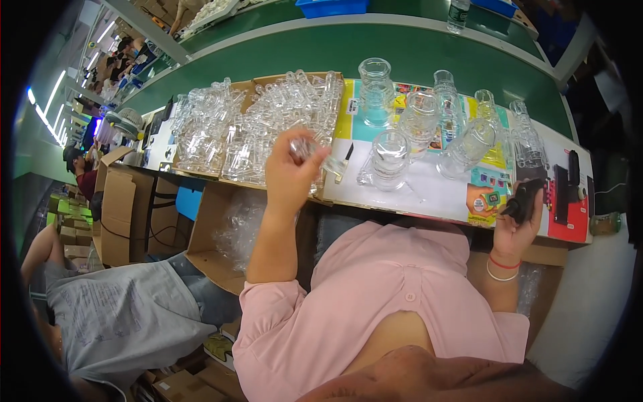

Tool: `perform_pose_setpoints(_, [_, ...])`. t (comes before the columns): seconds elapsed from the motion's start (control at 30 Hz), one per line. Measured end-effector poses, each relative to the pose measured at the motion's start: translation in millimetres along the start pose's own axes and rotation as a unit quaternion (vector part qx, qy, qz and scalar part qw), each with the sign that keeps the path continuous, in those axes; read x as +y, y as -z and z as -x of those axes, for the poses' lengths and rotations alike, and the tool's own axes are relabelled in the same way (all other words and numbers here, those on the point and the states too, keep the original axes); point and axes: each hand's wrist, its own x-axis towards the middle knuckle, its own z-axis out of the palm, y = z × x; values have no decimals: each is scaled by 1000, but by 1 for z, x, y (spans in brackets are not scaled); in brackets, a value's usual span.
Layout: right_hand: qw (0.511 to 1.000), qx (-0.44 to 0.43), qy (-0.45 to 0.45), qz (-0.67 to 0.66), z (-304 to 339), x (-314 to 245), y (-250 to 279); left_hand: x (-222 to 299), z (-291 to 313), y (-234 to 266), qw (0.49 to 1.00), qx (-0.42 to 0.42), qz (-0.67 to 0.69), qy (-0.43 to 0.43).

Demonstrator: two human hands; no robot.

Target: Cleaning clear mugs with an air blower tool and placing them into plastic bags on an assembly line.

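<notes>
My left hand [293,171] is closed around a small transparent glass piece [303,147], slightly blurred, at the right edge of the box of glass tubes [281,110]. Over on the right, my right hand [514,224] grips a black handheld object [524,199]; its exact kind I cannot make out. Between the hands, several transparent glass vessels with ringed necks stand on the printed board, among them a near one [390,161] and a tall far one [376,90]. One glass vessel [467,149] is tilted. A slim black-and-pale tool [345,163] lies just right of my left hand.
A second heap of glass parts [204,127] fills the box farther left. Black items [561,191] lie on the board's red right end. A bottle [458,15] and a blue tray [331,7] stand at the back. Beside me on the left sits a person in a grey shirt [127,321].
</notes>
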Motion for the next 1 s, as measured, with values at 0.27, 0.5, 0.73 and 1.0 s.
perform_pose_setpoints(0.27, [953, -290, -86, 18, 8, 8, 7, 35, 60, -58, 864, -323, 382, 66])
perform_pose_setpoints(0.5, [881, -434, 103, 154, 24, 10, 6, 32, 76, -82, 897, -266, 354, -3])
perform_pose_setpoints(0.73, [766, -478, 310, 298, 43, -3, 1, 21, 80, -83, 894, -249, 364, -86])
perform_pose_setpoints(1.0, [674, -563, 321, 354, 41, -17, 9, 22, 84, -82, 902, -233, 349, -99])
